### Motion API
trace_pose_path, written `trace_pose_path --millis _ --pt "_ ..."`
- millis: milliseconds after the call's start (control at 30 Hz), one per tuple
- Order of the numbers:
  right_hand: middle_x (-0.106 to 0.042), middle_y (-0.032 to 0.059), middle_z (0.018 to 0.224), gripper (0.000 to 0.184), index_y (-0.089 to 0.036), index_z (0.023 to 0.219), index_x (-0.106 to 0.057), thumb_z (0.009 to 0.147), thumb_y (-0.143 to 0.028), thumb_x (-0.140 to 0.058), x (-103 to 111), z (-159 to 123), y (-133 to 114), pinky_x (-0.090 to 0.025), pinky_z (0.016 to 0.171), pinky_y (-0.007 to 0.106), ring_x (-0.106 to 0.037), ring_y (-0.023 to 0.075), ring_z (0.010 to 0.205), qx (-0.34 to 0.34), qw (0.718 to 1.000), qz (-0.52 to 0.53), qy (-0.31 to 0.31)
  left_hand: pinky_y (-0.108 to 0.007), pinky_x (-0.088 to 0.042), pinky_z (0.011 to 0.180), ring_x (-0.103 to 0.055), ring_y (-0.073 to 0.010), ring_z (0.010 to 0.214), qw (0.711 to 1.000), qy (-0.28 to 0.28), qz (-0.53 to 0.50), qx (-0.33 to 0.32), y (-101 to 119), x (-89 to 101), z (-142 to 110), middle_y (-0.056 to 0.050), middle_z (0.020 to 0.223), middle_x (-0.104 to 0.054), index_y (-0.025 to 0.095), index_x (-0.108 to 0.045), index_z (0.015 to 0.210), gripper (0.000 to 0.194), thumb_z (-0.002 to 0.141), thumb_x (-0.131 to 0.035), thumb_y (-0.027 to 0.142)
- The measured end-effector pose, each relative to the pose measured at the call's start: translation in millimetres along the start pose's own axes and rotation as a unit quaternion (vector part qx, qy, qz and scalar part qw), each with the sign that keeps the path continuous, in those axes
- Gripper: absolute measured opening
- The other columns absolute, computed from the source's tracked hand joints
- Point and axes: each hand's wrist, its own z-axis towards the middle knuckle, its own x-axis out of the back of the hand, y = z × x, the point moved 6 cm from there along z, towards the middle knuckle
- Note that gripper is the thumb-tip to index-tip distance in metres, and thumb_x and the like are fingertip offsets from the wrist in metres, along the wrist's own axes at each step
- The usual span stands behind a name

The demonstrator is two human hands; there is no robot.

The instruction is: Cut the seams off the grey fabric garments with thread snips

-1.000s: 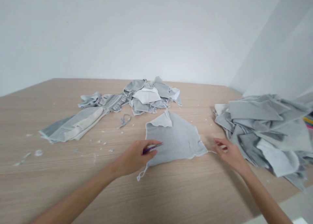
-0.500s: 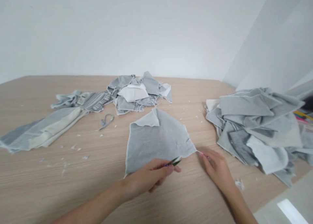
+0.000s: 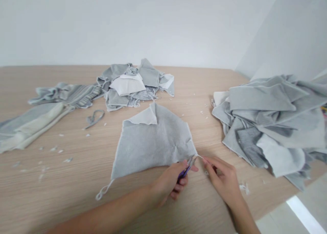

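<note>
A grey fabric piece (image 3: 150,142) with pale stitched edges lies on the table in front of me, its top left corner folded over. My left hand (image 3: 173,183) is closed around small purple thread snips (image 3: 184,172), whose blades are at the cloth's right lower corner. From that corner a white thread (image 3: 200,156) runs taut to my right hand (image 3: 221,176), which pinches its end between thumb and fingers. Another looped thread tail (image 3: 102,192) hangs off the cloth's lower left corner.
A large heap of grey cloth pieces (image 3: 265,111) is on the right. Behind the cloth is a smaller pile (image 3: 127,85), with striped fabric (image 3: 76,94) left of it. A grey strip (image 3: 95,118) and thread scraps (image 3: 68,160) lie on the wooden table (image 3: 76,179).
My left hand has brought the snips right and up against the thread at the corner. The right hand still holds the thread. The view has shifted slightly, exposing the lower left thread tail.
</note>
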Motion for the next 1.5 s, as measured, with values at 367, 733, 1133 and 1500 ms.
trace_pose_path --millis 367,733,1133,1500 --pt "-0.073 0.0016 0.08 0.014 -0.022 0.098 -0.076 0.094 -0.019 -0.063 7.5 -0.2 -5.2 -0.051 0.061 0.027 -0.063 0.0147 0.063 0.007 0.999 -0.01 0.03 -0.02 -0.01 0.046 -0.017 -0.0085 0.05 0.998 0.018 -0.054 -0.028 5.4 -4.3 7.8 0.008 0.065 -0.034 0.022 -0.064 0.116 0.059 0.089 -0.05 0.072" --pt "-0.072 0.002 0.076 0.014 -0.021 0.098 -0.076 0.095 -0.02 -0.062 7.2 0.5 -11.8 -0.05 0.06 0.029 -0.062 0.0152 0.062 0.01 1.0 -0.024 0.005 -0.021 -0.006 0.045 -0.017 -0.0074 0.051 0.989 0.013 -0.117 -0.086 14.6 -8.8 9.9 0.007 0.071 -0.035 0.018 -0.064 0.111 0.038 0.09 -0.06 0.05" --pt "-0.072 0.0 0.077 0.012 -0.02 0.095 -0.076 0.093 -0.014 -0.065 8.7 0.4 -16.0 -0.048 0.061 0.026 -0.059 0.0115 0.061 0.021 0.999 -0.032 0.005 -0.024 -0.007 0.044 -0.02 -0.0054 0.051 0.978 0.014 -0.16 -0.132 13.0 -12.6 13.8 0.007 0.069 -0.034 0.012 -0.065 0.104 0.035 0.088 -0.064 0.044" --pt "-0.072 -0.0008 0.079 0.013 -0.02 0.095 -0.074 0.091 -0.01 -0.067 10.7 -0.4 -19.9 -0.045 0.057 0.024 -0.058 0.0099 0.061 0.043 0.998 -0.036 0.003 -0.024 -0.007 0.042 -0.02 -0.0055 0.048 0.975 0.033 -0.172 -0.141 11.7 -12.3 12.7 0.007 0.066 -0.036 0.011 -0.069 0.11 0.037 0.091 -0.061 0.042"
